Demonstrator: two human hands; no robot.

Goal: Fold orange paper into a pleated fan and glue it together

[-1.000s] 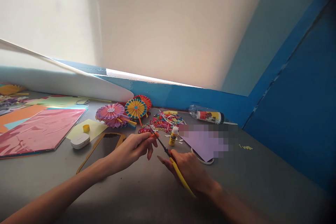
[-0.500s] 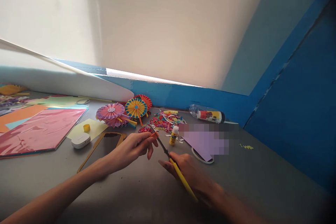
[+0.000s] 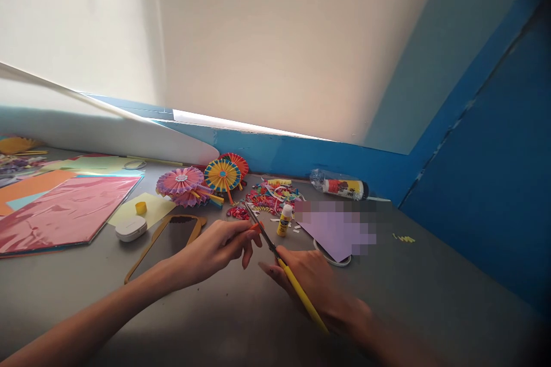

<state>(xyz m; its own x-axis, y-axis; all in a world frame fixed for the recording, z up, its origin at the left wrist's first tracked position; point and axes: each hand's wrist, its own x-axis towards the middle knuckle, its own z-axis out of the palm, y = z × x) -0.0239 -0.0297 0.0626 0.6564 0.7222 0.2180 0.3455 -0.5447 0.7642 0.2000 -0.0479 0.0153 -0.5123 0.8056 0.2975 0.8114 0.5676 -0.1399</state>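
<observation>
My left hand (image 3: 230,243) pinches a small piece of orange paper (image 3: 256,227) between thumb and fingertips. In my right hand (image 3: 307,275) are scissors with yellow handles (image 3: 299,292), their dark blades pointing up and left against the orange paper. Whether the blades are fully closed I cannot tell. Just beyond the hands stands an upright yellow glue stick (image 3: 284,221) with a white cap. Behind it lies a heap of colourful paper scraps (image 3: 271,198). Pleated paper fans in pink-purple (image 3: 181,180) and yellow-blue (image 3: 222,176) sit to the left of the heap.
On the left lie a pink paper pack (image 3: 73,212), a white oval case (image 3: 131,229), a yellow cap (image 3: 140,207) and a brown-edged phone (image 3: 166,241). To the right are purple paper (image 3: 331,232), partly blurred, and a clear bottle (image 3: 340,186) against the blue wall.
The scissors and orange paper have shifted slightly to the right, and the blades sit at a slightly different angle. Both hands keep their grip; the view has moved a little.
</observation>
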